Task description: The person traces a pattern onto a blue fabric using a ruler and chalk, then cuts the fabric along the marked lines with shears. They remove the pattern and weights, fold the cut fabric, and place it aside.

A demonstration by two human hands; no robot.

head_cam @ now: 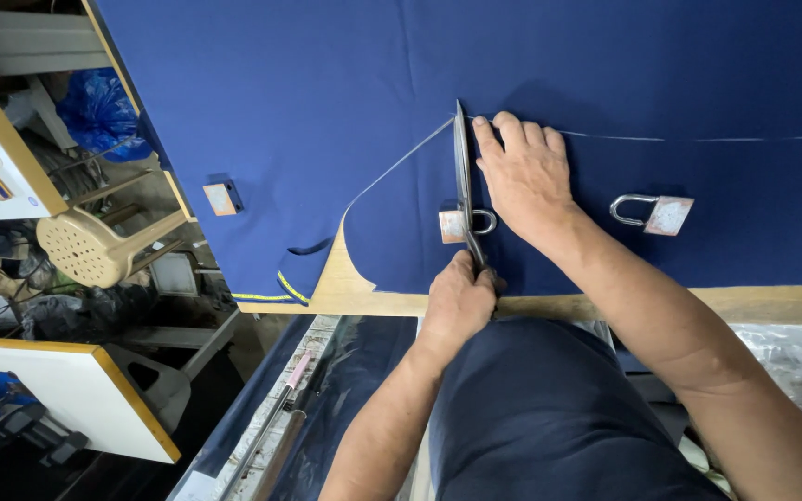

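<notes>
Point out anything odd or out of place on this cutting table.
Padlocks lie on the navy cloth, apparently as weights, an odd use. The left hand works scissors; the right hand presses the cloth flat. Nothing looks damaged or spilled.

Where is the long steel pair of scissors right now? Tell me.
In the head view, the long steel scissors lie centre-frame on the navy blue cloth, handles in the left hand, blades beside the right hand, over a small padlock.

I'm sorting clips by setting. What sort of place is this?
Likely a tailoring or garment-cutting workshop. Blue cloth lies spread on a wooden table, marked with chalk lines and weighted by padlocks, while the left hand works large shears along it.
</notes>
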